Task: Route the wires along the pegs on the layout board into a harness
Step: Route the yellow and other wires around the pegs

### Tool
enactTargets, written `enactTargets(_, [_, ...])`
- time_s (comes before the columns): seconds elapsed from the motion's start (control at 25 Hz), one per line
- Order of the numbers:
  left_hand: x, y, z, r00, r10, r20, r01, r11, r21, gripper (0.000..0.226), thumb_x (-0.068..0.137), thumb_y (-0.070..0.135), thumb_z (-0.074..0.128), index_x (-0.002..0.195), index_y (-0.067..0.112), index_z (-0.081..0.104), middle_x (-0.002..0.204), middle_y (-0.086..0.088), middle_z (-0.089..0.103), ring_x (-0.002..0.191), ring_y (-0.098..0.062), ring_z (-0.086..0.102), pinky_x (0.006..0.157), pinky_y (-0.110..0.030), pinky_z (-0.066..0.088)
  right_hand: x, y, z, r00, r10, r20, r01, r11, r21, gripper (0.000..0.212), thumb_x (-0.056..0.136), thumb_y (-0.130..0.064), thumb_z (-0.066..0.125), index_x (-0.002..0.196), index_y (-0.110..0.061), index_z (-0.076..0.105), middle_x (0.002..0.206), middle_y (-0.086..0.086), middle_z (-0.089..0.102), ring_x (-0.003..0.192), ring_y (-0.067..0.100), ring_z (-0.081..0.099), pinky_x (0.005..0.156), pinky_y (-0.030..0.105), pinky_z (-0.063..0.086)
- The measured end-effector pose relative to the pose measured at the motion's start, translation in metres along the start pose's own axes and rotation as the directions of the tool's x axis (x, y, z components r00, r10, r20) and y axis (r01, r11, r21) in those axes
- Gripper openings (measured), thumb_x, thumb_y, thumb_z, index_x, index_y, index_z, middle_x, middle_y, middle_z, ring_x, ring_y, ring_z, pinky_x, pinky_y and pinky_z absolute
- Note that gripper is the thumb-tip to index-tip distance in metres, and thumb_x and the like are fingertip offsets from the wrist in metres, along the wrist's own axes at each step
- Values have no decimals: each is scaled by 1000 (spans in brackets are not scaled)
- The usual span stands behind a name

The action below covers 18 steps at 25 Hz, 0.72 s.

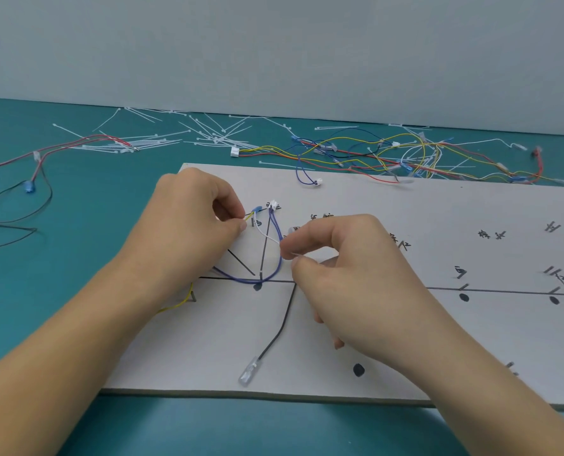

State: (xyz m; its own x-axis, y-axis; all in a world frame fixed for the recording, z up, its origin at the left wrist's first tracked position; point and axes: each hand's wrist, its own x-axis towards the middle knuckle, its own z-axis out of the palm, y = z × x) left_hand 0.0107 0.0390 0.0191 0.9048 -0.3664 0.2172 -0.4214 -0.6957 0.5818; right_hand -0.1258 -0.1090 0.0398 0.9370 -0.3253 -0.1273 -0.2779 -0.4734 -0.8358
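The grey layout board (438, 340) lies on the teal table, marked with black lines, dots and handwritten labels. My left hand (192, 225) pinches a yellow wire (249, 217) near its blue terminal at the board's upper left. My right hand (349, 268) pinches a white wire (267, 236) between thumb and forefinger. A blue wire (275, 245) loops down from a small white connector (273, 204) and curves along the horizontal line. A black wire (282, 327) runs down to a clear terminal (248, 374). Yellow wire (175, 306) also bends round a peg (193, 296) by my left wrist.
A tangle of red, yellow, blue and white wires (405, 153) lies behind the board on the right. Loose white cable ties (182, 133) are scattered at the back. Red and black wires (37, 159) lie on the table to the left.
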Motion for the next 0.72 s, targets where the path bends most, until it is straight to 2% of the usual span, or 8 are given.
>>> enactTargets(0.16, [-2,4,-2,1000,13,17,-14,1000,21,16,81,21,81,70,27,72,70,11,71,51,0,60,50,-16,39,1,0,-5,992,28,124,-30,999,16,16,92,-17,58,98,-22,72,54,-11,59,30,17,52,34,24,43])
enactTargets(0.28, [-4,7,-6,998,2,68,-5,999,42,15,81,17,79,70,26,73,68,10,71,54,11,61,48,-12,37,1,-2,-8,986,19,164,-25,999,31,16,93,-16,56,96,-21,71,42,-11,55,30,17,52,35,24,44])
enactTargets(0.44, [-4,10,-8,993,-23,115,17,998,54,15,82,17,77,70,25,75,68,8,72,54,11,60,48,-15,41,-2,-7,-10,982,11,187,-14,1000,14,15,94,-17,57,93,-21,71,46,-18,58,29,16,53,36,27,46])
enactTargets(0.56, [-5,10,-11,987,-37,155,26,997,69,16,83,16,76,69,25,75,61,9,70,53,8,61,40,-7,37,-5,-8,-7,987,-6,158,6,1000,0,14,92,-24,59,95,-23,72,53,-27,60,33,13,58,39,39,55])
enactTargets(0.64, [-5,8,-16,981,-43,187,34,998,55,17,83,15,75,69,25,75,57,11,69,48,3,62,40,-6,38,-4,-4,-4,995,-51,88,54,998,-32,14,91,-27,61,96,-28,75,55,-31,60,40,2,60,40,26,51])
enactTargets(0.72, [-5,7,-19,979,-47,197,44,999,23,15,84,15,74,75,27,77,61,12,70,42,-3,62,40,-6,38,-2,-1,-2,994,-85,64,90,994,-68,15,91,-25,61,97,-29,75,64,-23,65,47,-5,59,44,12,43])
